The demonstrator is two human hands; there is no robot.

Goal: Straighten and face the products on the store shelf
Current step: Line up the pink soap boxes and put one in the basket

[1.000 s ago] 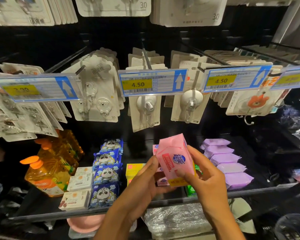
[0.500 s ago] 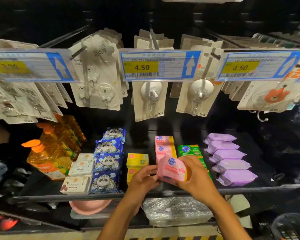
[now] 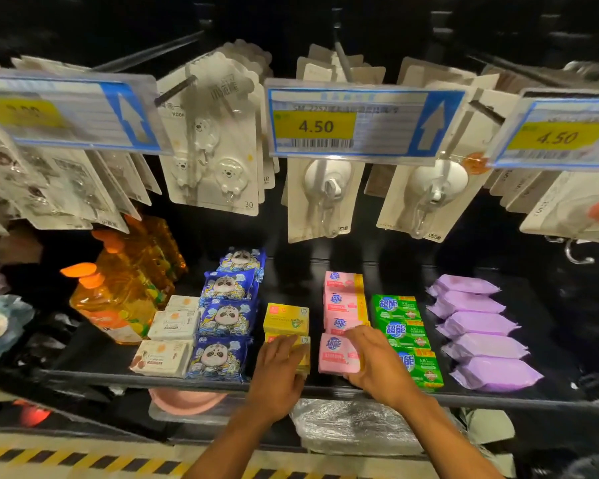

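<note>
- Set down flat at the front edge of the black store shelf (image 3: 118, 376), label up: the pink soap bar (image 3: 334, 354), held raised in both hands a second ago.
- Clamped on the right end of the pink soap bar: right hand (image 3: 377, 364), fingers curled round it.
- Shifted off to the left of the pink soap bar: left hand (image 3: 281, 368), now curled over the front yellow soap bar (image 3: 303, 344).
- Lined up behind the pink soap bar: more pink bars (image 3: 341, 300); just to its right, green soap bars (image 3: 405, 331).
- Probably means the pink row is faced or nearly so, with the yellow bar next to square up.
</note>
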